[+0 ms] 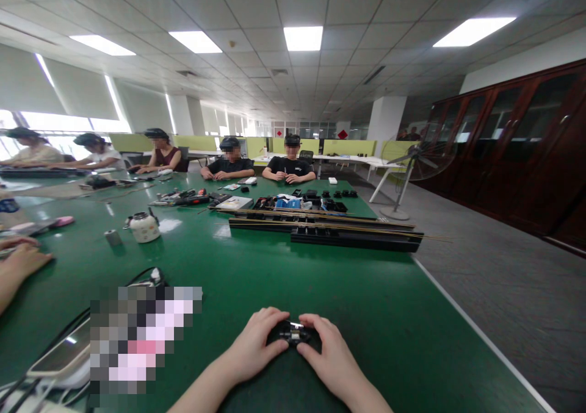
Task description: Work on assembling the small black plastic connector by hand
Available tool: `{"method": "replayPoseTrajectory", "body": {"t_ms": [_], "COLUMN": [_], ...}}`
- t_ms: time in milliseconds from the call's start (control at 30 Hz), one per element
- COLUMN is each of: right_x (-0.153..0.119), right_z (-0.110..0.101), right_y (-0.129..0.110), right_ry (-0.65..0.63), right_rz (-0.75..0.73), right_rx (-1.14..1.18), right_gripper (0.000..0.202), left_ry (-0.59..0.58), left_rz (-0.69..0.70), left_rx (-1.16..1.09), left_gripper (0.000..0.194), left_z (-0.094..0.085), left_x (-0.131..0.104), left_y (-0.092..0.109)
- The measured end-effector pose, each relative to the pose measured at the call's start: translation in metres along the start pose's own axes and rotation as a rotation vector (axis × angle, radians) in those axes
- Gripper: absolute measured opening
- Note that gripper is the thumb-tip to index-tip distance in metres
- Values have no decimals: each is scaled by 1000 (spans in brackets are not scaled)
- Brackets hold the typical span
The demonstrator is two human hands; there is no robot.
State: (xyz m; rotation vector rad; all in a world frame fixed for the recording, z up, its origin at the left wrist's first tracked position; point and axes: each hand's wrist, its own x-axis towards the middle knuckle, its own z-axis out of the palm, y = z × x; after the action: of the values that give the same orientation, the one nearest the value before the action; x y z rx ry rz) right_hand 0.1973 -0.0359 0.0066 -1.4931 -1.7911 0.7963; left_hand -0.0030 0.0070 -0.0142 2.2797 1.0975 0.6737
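Between my two hands, near the front edge of the green table, is a small black device with a pale, shiny middle (295,333). My left hand (260,344) holds its left side between thumb and fingers. On the right side, my right hand (327,347) grips it in the same way, thumb in front and fingers behind. The two thumb tips nearly meet at the device's near side. Its finer parts are too small to tell.
Long black rails (357,238) with thin rods lie across the green table (366,291). A white pot (145,227) and a metal cylinder (112,237) stand at left. A phone (64,347) with cables lies front left, near another person's hand (22,257). Several people sit beyond.
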Motion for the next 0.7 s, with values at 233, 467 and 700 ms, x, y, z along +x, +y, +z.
{"method": "replayPoseTrajectory", "body": {"t_ms": [233, 467, 700], "right_x": [-1, -1, -2], "right_z": [-1, -2, -1], "right_y": [-1, -4, -6], "right_ry": [1, -47, -30], "right_rz": [-47, -117, -112], "right_rx": [-25, -92, -104], "right_gripper": [33, 28, 17], "left_ry": [3, 2, -1], "left_rz": [-6, -10, 5], "left_rx": [-3, -13, 4], "left_gripper": [38, 45, 50], "left_z": [-2, -1, -1], "left_x": [1, 0, 1], "left_y": [3, 3, 4]}}
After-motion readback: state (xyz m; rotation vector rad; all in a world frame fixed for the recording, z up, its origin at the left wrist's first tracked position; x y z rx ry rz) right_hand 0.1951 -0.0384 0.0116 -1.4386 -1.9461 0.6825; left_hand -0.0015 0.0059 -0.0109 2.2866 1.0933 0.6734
